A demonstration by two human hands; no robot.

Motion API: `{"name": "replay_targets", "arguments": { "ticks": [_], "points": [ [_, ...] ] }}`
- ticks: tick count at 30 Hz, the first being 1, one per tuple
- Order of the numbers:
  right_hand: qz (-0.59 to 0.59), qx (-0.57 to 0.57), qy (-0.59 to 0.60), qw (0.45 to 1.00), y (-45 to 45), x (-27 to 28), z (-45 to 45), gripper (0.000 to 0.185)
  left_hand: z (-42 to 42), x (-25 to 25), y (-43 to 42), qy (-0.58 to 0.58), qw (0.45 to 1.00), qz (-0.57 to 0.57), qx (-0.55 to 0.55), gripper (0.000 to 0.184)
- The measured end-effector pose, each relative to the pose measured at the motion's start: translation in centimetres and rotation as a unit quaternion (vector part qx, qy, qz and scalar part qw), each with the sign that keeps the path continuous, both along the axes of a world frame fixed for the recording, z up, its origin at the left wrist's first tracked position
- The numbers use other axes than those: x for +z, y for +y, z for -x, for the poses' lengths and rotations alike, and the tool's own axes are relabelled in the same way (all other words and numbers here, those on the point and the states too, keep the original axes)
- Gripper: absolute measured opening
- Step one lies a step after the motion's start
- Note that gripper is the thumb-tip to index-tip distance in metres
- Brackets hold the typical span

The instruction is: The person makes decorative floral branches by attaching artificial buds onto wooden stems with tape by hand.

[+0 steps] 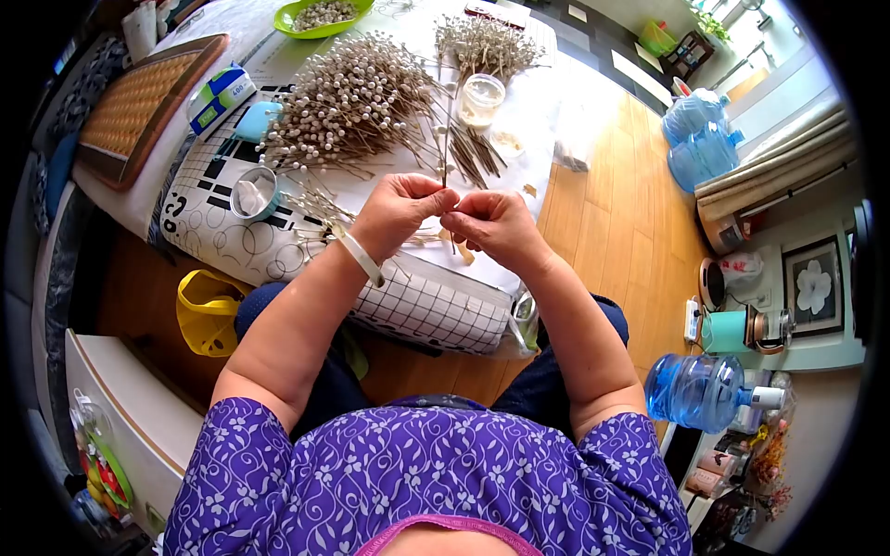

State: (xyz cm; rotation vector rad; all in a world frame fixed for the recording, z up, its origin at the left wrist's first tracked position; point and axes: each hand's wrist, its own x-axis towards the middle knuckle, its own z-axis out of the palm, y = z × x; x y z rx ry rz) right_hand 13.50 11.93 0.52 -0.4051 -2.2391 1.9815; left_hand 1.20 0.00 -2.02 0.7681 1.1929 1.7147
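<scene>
My left hand (400,215), wearing a pale bracelet (357,255) at the wrist, pinches a thin dark stem (446,153) that stands upright from the fingers. My right hand (498,228) is closed beside it, its fingertips touching the left ones near the stem's lower end; what they grip is hidden. Past the hands lies a large bunch of dried stems with round whitish heads (348,97). Bare brown sticks (475,156) lie beyond the right hand, near an open clear tub (482,97). Loose dried stems (320,208) rest left of my left hand.
On the table are a round container with white contents (253,195), a tissue pack (221,100), a green bowl of round heads (320,17) and a second dried bunch (487,46). A yellow bag (208,315) is at lower left. Blue water bottles (695,393) stand right.
</scene>
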Motion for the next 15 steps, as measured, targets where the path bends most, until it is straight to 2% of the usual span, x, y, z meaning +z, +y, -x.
{"name": "replay_targets", "arguments": {
  "ticks": [6, 9, 11, 13, 15],
  "points": [
    [0.01, 0.02, 0.014, 1.0, -0.3, -0.7, 0.2, 0.012, 0.6, -1.2, 0.1, -0.036, 0.999, -0.024, -0.033, 0.018],
    [0.016, 0.025, 0.008, 1.0, -0.2, 0.1, 0.0, 0.014, 0.4, 0.1, -0.1, -0.063, 0.997, -0.02, -0.051, 0.022],
    [0.018, 0.028, -0.005, 0.999, 0.0, 0.3, -0.1, 0.015, -0.2, 1.7, -0.4, -0.184, 0.982, -0.003, -0.042, 0.025],
    [0.022, -0.004, -0.013, 1.0, 0.2, 0.1, -0.1, 0.017, -0.3, 1.4, -0.5, -0.179, 0.982, -0.001, -0.067, 0.026],
    [0.024, 0.002, -0.004, 1.0, 0.4, -0.1, -0.1, 0.017, -1.1, 0.8, -0.5, -0.065, 0.998, -0.016, -0.02, 0.026]
  ]
}}
